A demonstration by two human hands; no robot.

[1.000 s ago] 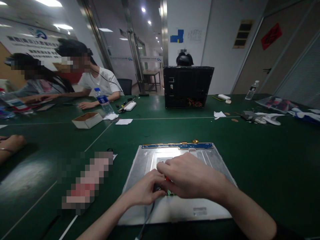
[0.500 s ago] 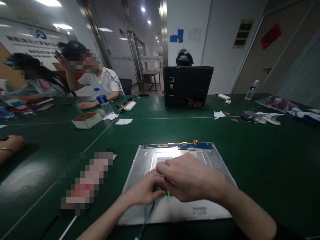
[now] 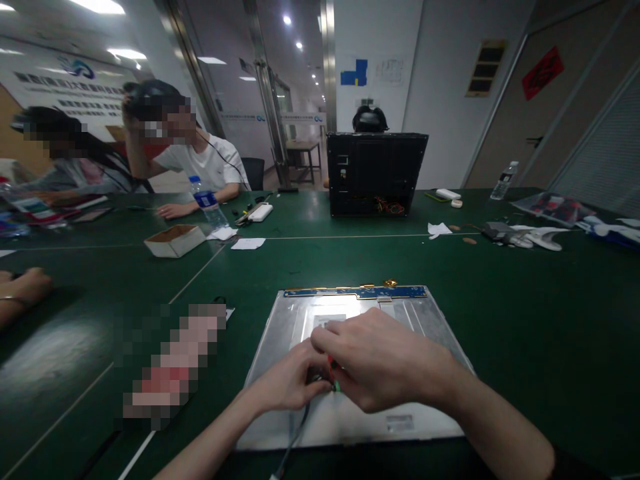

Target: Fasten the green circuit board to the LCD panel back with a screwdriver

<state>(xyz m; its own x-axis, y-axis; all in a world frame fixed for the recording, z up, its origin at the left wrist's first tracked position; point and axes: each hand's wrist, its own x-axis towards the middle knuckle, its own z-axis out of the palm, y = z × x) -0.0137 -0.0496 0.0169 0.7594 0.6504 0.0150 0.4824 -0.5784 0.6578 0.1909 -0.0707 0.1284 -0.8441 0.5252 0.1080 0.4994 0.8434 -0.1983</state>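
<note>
A flat silver display panel [image 3: 270, 347] lies back side up on the table before me, with a blue circuit board strip [image 3: 320, 293] along its far edge. Over its middle, my right hand [image 3: 373, 357] is closed round a red-and-black tool [image 3: 332, 364], mostly hidden by the fingers; it may be a screwdriver. My left hand [image 3: 293, 377] touches or nearly touches the right, its thumb and fingers pinched by a small green piece [image 3: 337, 386]. What the left fingers hold is hidden. A dark cable [image 3: 295, 437] runs from beneath them over the panel's near edge.
Left of the panel lies a blurred-out pinkish item [image 3: 175, 360]. Farther off are an open box [image 3: 175, 241], a bottle [image 3: 206, 203], paper scraps [image 3: 249, 244] and a black monitor casing [image 3: 377, 173]. Two people sit at the far left; another person's hand [image 3: 27, 287] rests nearer.
My right hand has turned slightly and dipped, with a little more of the red tool showing. My left hand keeps its place. Across the table, a person's raised hand has moved to their headwear.
</note>
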